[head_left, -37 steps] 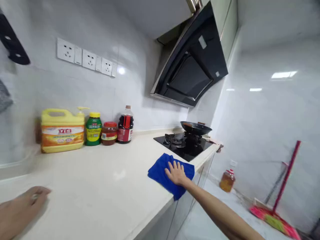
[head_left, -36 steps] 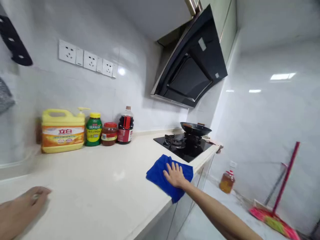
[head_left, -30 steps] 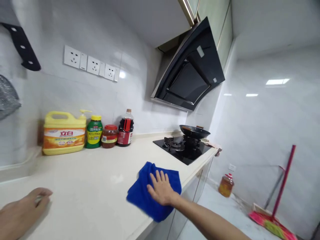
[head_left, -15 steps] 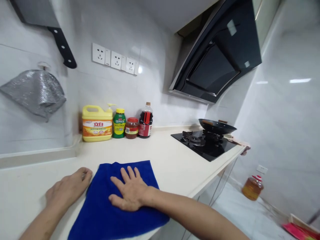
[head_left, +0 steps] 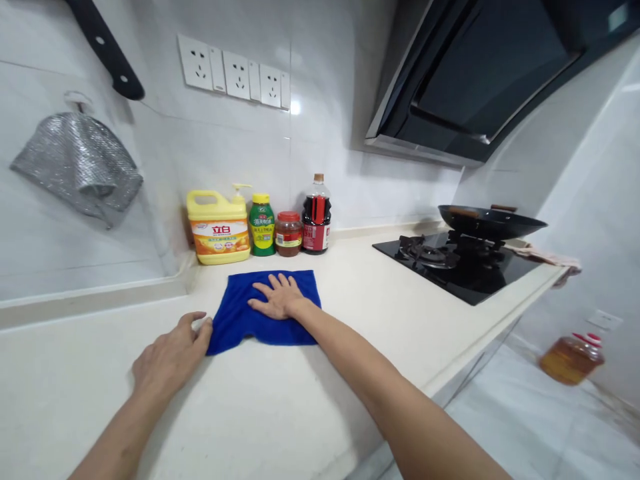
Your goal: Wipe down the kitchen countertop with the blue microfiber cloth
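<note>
Head view: the right hand (head_left: 277, 300), arm stretched forward, lies flat, grip wide, on the blue cloth (head_left: 239, 319) spread on the table (head_left: 360, 313), while the left hand (head_left: 170, 357), palm down and holding nothing, touches its near-left corner.

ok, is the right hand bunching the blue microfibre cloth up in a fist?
No, the right hand lies flat, palm down with fingers spread, on the blue microfibre cloth, which lies spread out on the cream countertop.
</note>
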Motion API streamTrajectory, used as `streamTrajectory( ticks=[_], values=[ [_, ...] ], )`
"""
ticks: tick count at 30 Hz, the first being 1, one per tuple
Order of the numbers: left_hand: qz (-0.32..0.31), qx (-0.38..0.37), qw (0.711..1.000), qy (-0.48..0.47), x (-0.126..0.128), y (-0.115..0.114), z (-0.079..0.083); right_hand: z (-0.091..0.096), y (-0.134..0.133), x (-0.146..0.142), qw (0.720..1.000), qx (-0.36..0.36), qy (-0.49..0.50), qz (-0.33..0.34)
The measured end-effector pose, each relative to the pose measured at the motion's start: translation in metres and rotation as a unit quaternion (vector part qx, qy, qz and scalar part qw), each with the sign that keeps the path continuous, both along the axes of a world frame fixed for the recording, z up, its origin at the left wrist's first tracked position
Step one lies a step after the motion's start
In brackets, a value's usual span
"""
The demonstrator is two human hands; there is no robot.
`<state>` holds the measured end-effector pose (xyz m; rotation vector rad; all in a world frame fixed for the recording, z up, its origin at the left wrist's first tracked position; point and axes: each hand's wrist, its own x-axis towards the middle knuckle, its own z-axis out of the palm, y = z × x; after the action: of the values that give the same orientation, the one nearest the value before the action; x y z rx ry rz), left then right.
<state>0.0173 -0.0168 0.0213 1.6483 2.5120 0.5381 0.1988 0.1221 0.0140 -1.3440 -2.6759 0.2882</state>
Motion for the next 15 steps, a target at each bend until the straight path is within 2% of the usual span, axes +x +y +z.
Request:
streamTrajectory(
  ticks=[3,7,15],
  values=[
    [0.016,-0.039,0.999,-0.013,0.001,0.0,0.003,0.0,0.025,0.007,0.999,-0.004,-0.004,-0.04],
    [0.021,-0.038,0.999,-0.013,-0.001,0.001,0.005,-0.001,0.054,0.026,0.997,-0.009,-0.008,-0.081],
    [0.037,-0.069,0.997,0.006,-0.006,0.002,0.008,-0.006,0.088,0.086,0.992,-0.01,-0.019,-0.121]
  ],
)
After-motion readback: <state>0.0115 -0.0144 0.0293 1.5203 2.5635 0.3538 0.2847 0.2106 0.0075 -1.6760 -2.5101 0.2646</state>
